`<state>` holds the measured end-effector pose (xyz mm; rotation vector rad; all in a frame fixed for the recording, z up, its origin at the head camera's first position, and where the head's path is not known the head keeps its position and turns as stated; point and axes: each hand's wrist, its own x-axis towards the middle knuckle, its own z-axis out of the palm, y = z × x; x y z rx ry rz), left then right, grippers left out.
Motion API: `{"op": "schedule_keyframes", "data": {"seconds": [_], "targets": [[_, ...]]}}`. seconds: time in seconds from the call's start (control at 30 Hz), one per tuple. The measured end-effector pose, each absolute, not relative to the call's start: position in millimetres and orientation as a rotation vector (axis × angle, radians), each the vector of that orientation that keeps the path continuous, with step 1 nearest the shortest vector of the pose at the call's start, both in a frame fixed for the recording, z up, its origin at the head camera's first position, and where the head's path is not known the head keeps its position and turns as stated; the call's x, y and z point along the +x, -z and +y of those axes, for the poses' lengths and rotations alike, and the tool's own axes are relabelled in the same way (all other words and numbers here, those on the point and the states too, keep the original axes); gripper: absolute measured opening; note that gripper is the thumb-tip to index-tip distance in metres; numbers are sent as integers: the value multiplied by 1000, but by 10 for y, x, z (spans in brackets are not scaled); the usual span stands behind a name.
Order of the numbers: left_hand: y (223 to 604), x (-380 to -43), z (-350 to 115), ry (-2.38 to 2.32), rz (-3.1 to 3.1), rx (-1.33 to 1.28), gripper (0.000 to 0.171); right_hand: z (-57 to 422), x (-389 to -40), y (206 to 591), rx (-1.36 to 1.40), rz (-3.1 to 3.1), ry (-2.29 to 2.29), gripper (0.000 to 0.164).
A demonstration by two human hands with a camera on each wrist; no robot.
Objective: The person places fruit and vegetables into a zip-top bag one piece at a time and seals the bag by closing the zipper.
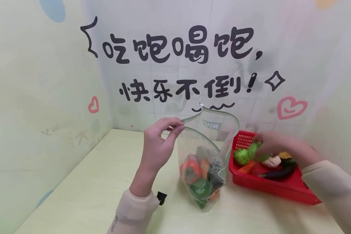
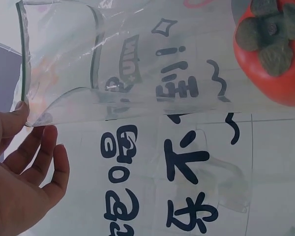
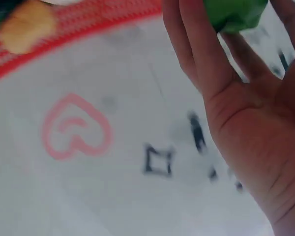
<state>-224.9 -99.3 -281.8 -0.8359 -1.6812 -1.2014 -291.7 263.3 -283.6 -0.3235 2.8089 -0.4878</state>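
Clear zip bag (image 1: 190, 143) stands left of the red basket (image 1: 275, 190); I see the left hand (image 1: 161, 143) pinching it at the top. Over the basket, the right hand (image 1: 270, 144) is curled round a blurred green vegetable (image 1: 255, 150), possibly a pepper.

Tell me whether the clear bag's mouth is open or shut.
Open. In the head view, the clear bag shows green edges spread apart around a gap, while the left hand pinches its rim.

pale walls (image 1: 55, 91), black chinese lettering (image 1: 188, 89), pink hearts (image 1: 292, 110), cream tabletop (image 1: 105, 182)
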Motion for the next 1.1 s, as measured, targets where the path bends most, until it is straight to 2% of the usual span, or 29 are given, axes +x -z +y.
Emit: {"op": "schedule_keyframes", "data": {"seconds": [0.23, 0.4, 0.5, 0.83, 1.1], "targets": [[2824, -2248, -997, 1186, -1684, -840, 6, 2095, -2445, 1980, -579, 3264, 1133, 69], [2815, -2228, -1001, 1181, -1683, -837, 6, 1649, -2221, 1879, -1062, 3180, 1299, 60], [2817, -2229, -1004, 1184, -1686, -834, 6, 1496, -2203, 1935, -1191, 3139, 1183, 58], [2861, -2241, -1009, 1188, -1699, -838, 5, 1405, -2285, 2111, -1143, 3176, 961, 62], [2853, -2268, -1024, 1175, -1688, -856, 5, 1582, -2361, 2051, -1004, 3313, 1019, 47]]}}
